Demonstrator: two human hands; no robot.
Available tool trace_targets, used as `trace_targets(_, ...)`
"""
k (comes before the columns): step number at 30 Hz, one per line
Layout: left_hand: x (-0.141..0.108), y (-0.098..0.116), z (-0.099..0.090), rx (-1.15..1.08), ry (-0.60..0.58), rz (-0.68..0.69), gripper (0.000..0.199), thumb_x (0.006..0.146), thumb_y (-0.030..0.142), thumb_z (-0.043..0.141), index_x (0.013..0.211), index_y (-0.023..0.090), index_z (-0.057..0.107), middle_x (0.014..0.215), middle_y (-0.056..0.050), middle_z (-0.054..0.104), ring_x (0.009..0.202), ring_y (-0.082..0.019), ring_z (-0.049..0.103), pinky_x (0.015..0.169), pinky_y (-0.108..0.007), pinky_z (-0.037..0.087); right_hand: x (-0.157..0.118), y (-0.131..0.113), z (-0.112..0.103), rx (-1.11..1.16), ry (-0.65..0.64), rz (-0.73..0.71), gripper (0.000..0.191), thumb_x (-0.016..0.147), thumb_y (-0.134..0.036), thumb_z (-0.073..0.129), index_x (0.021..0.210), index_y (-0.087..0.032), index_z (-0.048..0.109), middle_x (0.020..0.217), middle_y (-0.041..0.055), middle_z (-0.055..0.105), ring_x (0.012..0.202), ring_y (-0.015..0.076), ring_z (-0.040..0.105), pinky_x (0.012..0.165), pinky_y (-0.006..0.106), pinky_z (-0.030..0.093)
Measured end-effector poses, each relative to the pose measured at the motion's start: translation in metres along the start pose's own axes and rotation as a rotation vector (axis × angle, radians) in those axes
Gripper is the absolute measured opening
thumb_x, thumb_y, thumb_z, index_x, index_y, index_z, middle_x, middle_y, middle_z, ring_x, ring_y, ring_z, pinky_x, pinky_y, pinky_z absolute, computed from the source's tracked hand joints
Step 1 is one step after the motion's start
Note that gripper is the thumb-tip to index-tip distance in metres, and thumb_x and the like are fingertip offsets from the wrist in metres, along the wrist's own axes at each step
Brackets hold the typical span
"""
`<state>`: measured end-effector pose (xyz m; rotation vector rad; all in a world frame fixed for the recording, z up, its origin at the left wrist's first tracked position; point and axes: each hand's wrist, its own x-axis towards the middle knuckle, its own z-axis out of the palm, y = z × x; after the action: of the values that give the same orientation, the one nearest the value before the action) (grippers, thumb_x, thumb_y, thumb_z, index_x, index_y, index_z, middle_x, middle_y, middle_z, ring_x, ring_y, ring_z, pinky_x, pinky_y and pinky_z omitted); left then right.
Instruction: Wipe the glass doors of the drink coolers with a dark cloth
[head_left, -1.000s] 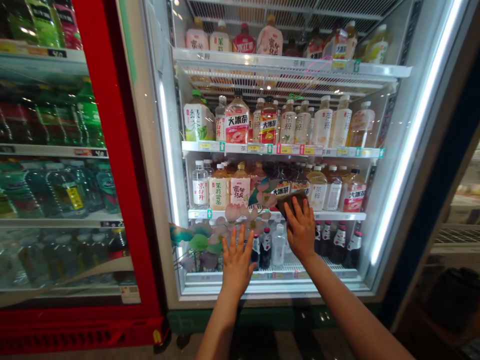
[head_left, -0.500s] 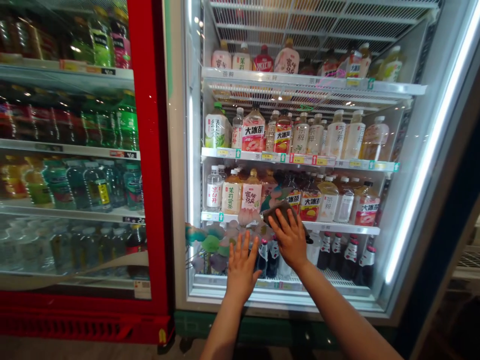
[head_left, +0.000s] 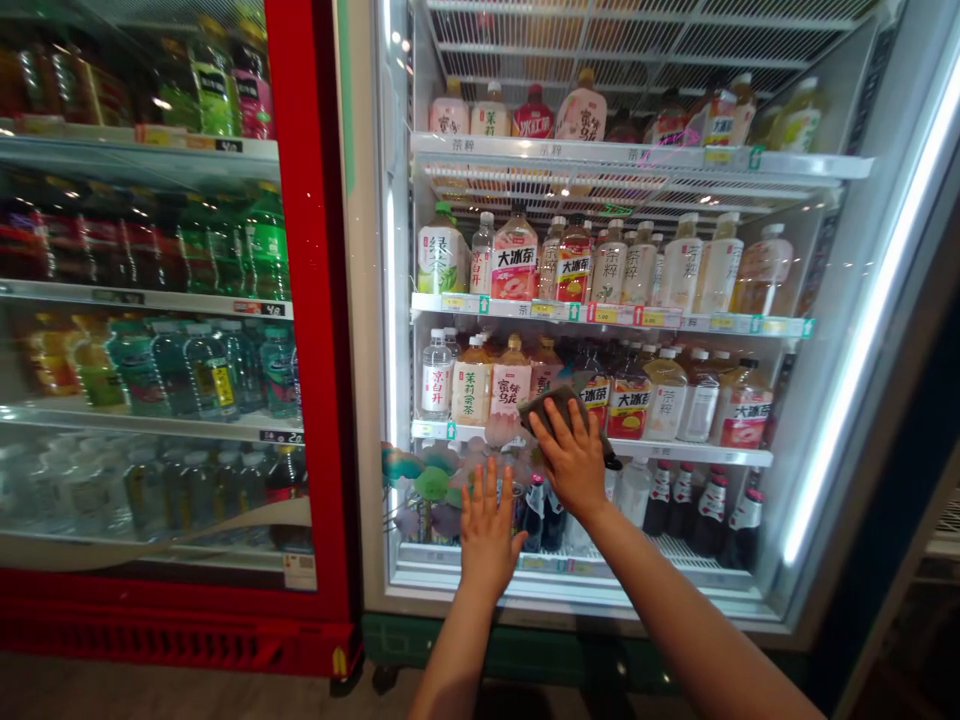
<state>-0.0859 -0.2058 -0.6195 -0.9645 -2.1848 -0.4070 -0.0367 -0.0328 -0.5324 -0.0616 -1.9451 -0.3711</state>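
Note:
My left hand (head_left: 489, 525) lies flat against the glass door of the lit drinks fridge, palm down, fingers stretched out and nothing in it. To its right and higher up, my right hand (head_left: 574, 455) presses a dark grey cloth (head_left: 534, 408) to the same glass. The fingers are spread over the cloth, whose folded lower edge sticks out by the palm. Printed flower and leaf decals (head_left: 435, 484) decorate the door beside my left hand. Behind the glass, the cloth and right hand partly cover tea bottles (head_left: 592, 395) on the third shelf down.
A red-framed fridge (head_left: 326, 350) with several shelves of bottled drinks stands to the left. In the lit fridge, dark bottles (head_left: 709, 515) with red caps stand low on the right. A light strip (head_left: 832, 400) runs down the right side. A green base (head_left: 420, 640) lies below.
My right hand has slid the cloth slightly left and up across the glass. My left hand stays at its spot on the door. The whole view has shifted a little.

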Motion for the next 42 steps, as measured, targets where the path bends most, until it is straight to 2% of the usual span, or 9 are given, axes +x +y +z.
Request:
trace_targets(7, -0.003, -0.009, -0.002, 0.011, 0.001, -0.049, 0.123, 0.079, 0.054, 0.078, 0.163, 0.021, -0.006, 0.171, -0.017, 0.007, 0.158, -0.036, 0.006, 0.125, -0.061, 0.02, -0.067, 0.027, -0.011, 0.038, -0.12, -0.092, 0.059, 0.094, -0.017, 0.056, 0.15, -0.034, 0.05, 0.158, 0.0007, 0.048, 0.156, 0.0265, 0.021, 0.127, 0.053, 0.014)
trace_targets(11, -0.003, -0.015, -0.005, 0.029, -0.001, -0.075, 0.121, 0.079, 0.053, 0.078, 0.163, 0.023, -0.004, 0.171, -0.017, 0.008, 0.158, -0.037, 0.008, 0.125, -0.061, 0.02, -0.035, 0.036, -0.01, 0.007, -0.044, 0.063, 0.066, 0.092, -0.018, 0.056, 0.156, -0.028, 0.043, 0.166, 0.0064, 0.035, 0.158, 0.0335, 0.011, 0.124, 0.062, 0.017)
trace_targets(16, -0.005, -0.022, -0.006, 0.026, 0.004, -0.064, 0.12, 0.081, 0.05, 0.078, 0.163, 0.02, -0.004, 0.171, -0.018, 0.008, 0.158, -0.035, 0.006, 0.126, -0.059, 0.02, 0.012, -0.019, 0.007, 0.046, -0.007, -0.005, 0.064, 0.093, -0.025, 0.058, 0.155, -0.029, 0.043, 0.166, 0.0057, 0.035, 0.158, 0.0338, 0.01, 0.125, 0.063, 0.013)
trace_targets(20, -0.009, -0.031, -0.007, 0.044, 0.006, -0.095, 0.119, 0.08, 0.043, 0.08, 0.164, 0.021, -0.002, 0.171, -0.017, 0.01, 0.158, -0.034, 0.006, 0.126, -0.059, 0.021, -0.019, -0.041, 0.011, 0.096, -0.093, -0.194, 0.057, 0.095, -0.022, 0.057, 0.15, -0.034, 0.05, 0.16, -0.0007, 0.046, 0.156, 0.0272, 0.021, 0.128, 0.054, 0.009)
trace_targets(24, -0.012, -0.038, -0.012, 0.052, -0.007, -0.109, 0.115, 0.08, 0.038, 0.079, 0.164, 0.021, 0.002, 0.171, -0.016, 0.01, 0.158, -0.035, 0.005, 0.125, -0.06, 0.02, -0.049, -0.018, 0.002, 0.114, -0.112, -0.174, 0.058, 0.093, -0.013, 0.053, 0.147, -0.033, 0.053, 0.156, -0.0002, 0.051, 0.155, 0.0258, 0.026, 0.128, 0.054, 0.01)
trace_targets(28, -0.012, -0.042, -0.017, 0.052, -0.011, -0.133, 0.113, 0.081, 0.036, 0.078, 0.164, 0.019, 0.003, 0.171, -0.017, 0.009, 0.158, -0.035, 0.006, 0.125, -0.06, 0.02, -0.017, -0.008, 0.001, 0.1, -0.055, -0.031, 0.064, 0.089, -0.011, 0.054, 0.15, -0.029, 0.05, 0.161, 0.0064, 0.043, 0.158, 0.0316, 0.015, 0.124, 0.063, 0.015)
trace_targets(32, -0.013, -0.044, -0.015, 0.045, -0.004, -0.149, 0.114, 0.081, 0.035, 0.078, 0.164, 0.019, 0.0, 0.171, -0.017, 0.009, 0.158, -0.036, 0.007, 0.125, -0.061, 0.021, 0.021, -0.045, 0.014, 0.103, -0.001, -0.028, 0.067, 0.09, -0.013, 0.056, 0.154, -0.031, 0.045, 0.165, 0.0052, 0.037, 0.158, 0.0327, 0.008, 0.124, 0.065, 0.014)
trace_targets(38, -0.017, -0.057, -0.011, 0.042, 0.031, -0.19, 0.116, 0.081, 0.036, 0.077, 0.164, 0.019, -0.002, 0.171, -0.018, 0.01, 0.158, -0.035, 0.005, 0.126, -0.06, 0.02, -0.018, -0.068, 0.019, 0.115, -0.118, -0.265, 0.061, 0.094, -0.018, 0.056, 0.152, -0.036, 0.047, 0.161, -0.0016, 0.043, 0.156, 0.0272, 0.021, 0.128, 0.055, 0.008)
trace_targets(42, -0.018, -0.067, -0.014, 0.059, 0.03, -0.191, 0.116, 0.081, 0.035, 0.077, 0.164, 0.02, -0.003, 0.171, -0.017, 0.01, 0.158, -0.035, 0.003, 0.125, -0.061, 0.019, -0.021, -0.053, 0.013, 0.116, -0.127, -0.111, 0.07, 0.089, -0.011, 0.055, 0.154, -0.035, 0.044, 0.162, 0.0016, 0.042, 0.157, 0.0292, 0.02, 0.126, 0.06, 0.012)
